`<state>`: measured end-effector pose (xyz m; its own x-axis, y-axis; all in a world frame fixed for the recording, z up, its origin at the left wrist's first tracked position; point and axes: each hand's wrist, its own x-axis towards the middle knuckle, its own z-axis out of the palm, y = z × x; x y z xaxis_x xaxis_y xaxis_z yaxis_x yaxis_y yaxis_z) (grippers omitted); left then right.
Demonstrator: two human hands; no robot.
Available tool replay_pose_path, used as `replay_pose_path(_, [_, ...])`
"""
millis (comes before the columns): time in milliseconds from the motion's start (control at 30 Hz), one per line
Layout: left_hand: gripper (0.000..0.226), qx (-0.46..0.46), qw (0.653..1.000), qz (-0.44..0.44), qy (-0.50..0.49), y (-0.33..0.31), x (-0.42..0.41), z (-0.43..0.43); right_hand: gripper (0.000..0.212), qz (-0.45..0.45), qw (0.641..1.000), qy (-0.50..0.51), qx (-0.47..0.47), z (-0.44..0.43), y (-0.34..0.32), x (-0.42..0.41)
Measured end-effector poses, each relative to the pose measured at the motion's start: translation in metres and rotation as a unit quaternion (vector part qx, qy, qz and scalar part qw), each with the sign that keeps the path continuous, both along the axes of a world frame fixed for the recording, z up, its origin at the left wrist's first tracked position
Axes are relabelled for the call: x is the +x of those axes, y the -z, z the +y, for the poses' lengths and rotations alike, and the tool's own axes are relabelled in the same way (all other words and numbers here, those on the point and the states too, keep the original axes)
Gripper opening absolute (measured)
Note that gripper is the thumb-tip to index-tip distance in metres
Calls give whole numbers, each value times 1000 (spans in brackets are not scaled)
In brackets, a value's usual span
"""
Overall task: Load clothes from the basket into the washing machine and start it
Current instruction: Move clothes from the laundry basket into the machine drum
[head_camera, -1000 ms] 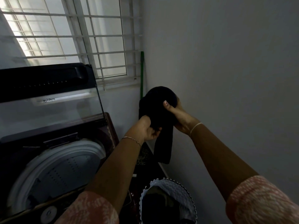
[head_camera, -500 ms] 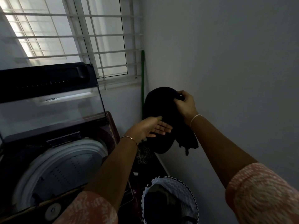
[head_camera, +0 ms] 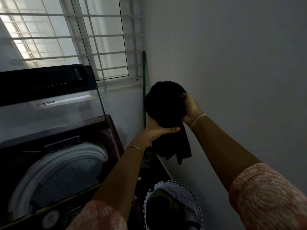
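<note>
1. since half a second ago the left hand (head_camera: 157, 132) has closed. then it lay flat with straight fingers against the black garment (head_camera: 166, 107). now it grips the bundle from underneath, with the thumb laid across the front. its other fingers are hidden behind the cloth.
2. right hand (head_camera: 191, 108) has kept its hold on the upper right side of the bundle, fingers curled into the cloth. a thin pale band (head_camera: 198, 120) sits on that wrist and a thin bangle (head_camera: 135, 147) on the left one.
3. black garment: bunched into a rounded lump between the two hands and held in the air. a loose end hangs down below the left hand. it is off to the right of the washing machine (head_camera: 106, 140), past its right edge. it is higher than the basket (head_camera: 176, 186) and not over the drum (head_camera: 66, 173).
4. washing machine: top loader on the left. the lid (head_camera: 49, 103) is raised and stands upright at the back edge. the drum is open, with a white ring around a perforated wall. a round dial (head_camera: 50, 216) sits on the front edge.
5. basket: white scalloped rim, low down and just beside the machine's front right corner. dark clothes (head_camera: 166, 211) lie inside.
6. surroundings: a barred window (head_camera: 66, 39) is behind the machine. a green pole (head_camera: 144, 90) stands upright in the corner against the plain wall (head_camera: 232, 63), partly behind the garment. both arms end in pink patterned sleeves (head_camera: 269, 196).
</note>
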<state>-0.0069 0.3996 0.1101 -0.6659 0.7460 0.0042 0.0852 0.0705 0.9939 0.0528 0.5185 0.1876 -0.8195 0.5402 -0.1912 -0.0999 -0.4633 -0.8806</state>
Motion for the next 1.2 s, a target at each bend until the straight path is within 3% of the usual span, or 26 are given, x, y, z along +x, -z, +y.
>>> replay_pose_path(100, [93, 45, 995, 14, -82, 2, 8, 11, 30, 26, 998, 6, -52, -5, 6, -1])
replay_pose_path(233, [85, 115, 984, -21, -135, 9, 13, 13, 23, 71, 995, -8, -67, 1, 12, 1])
replay_pose_path(367, [74, 124, 977, -85, -151, 17, 19, 10, 30, 24, 996, -66, 52, 1, 22, 9])
replay_pose_path(433, [57, 136, 972, -116, -150, 19, 21, 7, 37, 3, 981, -95, 171, 6, 36, 13])
replay_pose_path(500, [48, 148, 961, -169, -164, 18, 20, 2, 46, -7, 968, -113, 225, 7, 48, 20])
replay_pose_path(600, [70, 157, 941, -252, -160, 19, 19, -3, 51, -5, 967, -137, 215, 0, 62, 30])
replay_pose_path(667, [73, 166, 933, -275, -161, 20, 21, -5, 58, 3, 973, -144, 179, -6, 67, 32])
replay_pose_path(767, [70, 175, 924, -303, -152, 19, 26, -13, 62, 27, 984, -144, 101, -17, 69, 32])
replay_pose_path(933, [45, 166, 913, -345, -139, 18, 37, -38, 58, 22, 984, -175, 13, -40, 79, 28])
replay_pose_path(1033, [46, 165, 904, -362, -159, 20, 39, -56, 43, 34, 976, -207, -54, -57, 89, 22])
replay_pose_path(1133, [73, 145, 894, -360, -224, 29, 35, -83, 48, 28, 976, -214, -21, -81, 100, 8])
replay_pose_path(1200, [100, 107, 889, -350, -276, 43, 26, -105, 66, 6, 974, -224, 9, -104, 108, -2])
